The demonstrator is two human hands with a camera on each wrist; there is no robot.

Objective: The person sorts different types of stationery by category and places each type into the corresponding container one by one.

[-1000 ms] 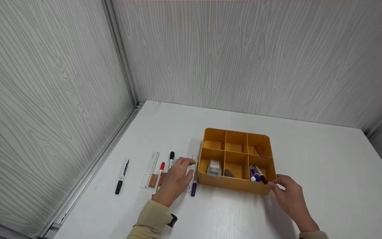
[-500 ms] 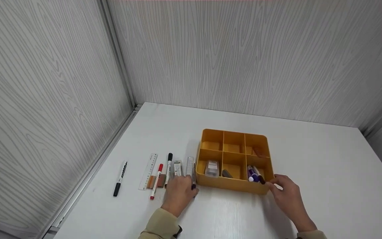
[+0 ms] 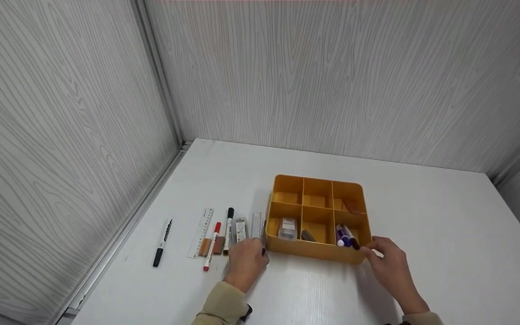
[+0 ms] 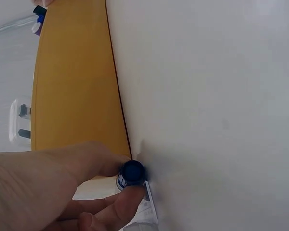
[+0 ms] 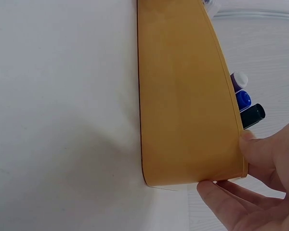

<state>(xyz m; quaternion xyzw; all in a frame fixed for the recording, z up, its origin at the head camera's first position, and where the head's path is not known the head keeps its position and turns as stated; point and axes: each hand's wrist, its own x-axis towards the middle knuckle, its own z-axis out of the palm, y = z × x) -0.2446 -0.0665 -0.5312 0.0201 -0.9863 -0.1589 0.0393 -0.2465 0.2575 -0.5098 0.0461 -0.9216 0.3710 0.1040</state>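
Beside the orange compartment box (image 3: pixel 314 251), my left hand (image 3: pixel 245 262) pinches a blue-capped marker (image 4: pixel 132 172) between thumb and fingers. The marker lies along the box's left side, and most of it is hidden in the head view. A clear ruler (image 3: pixel 256 225) lies just left of the marker. My right hand (image 3: pixel 390 264) grips the box's front right corner, thumb on the rim and fingers against the side. Several markers (image 3: pixel 344 236) stick up in the front right compartment. The front left one holds a small clear case (image 3: pixel 287 229), the front middle one a grey piece (image 3: pixel 307 235).
Left of my left hand lie a small white pack (image 3: pixel 240 228), a black-capped marker (image 3: pixel 229 230), a red marker (image 3: pixel 212 246), brown blocks (image 3: pixel 219 245) and another ruler (image 3: pixel 201 232). A black-capped pen (image 3: pixel 162 243) lies farther left. Panels (image 3: pixel 332 81) enclose the table.
My left hand has come down and toward me from above the ruler and now pinches the marker's blue end. The right hand stays at the box corner.
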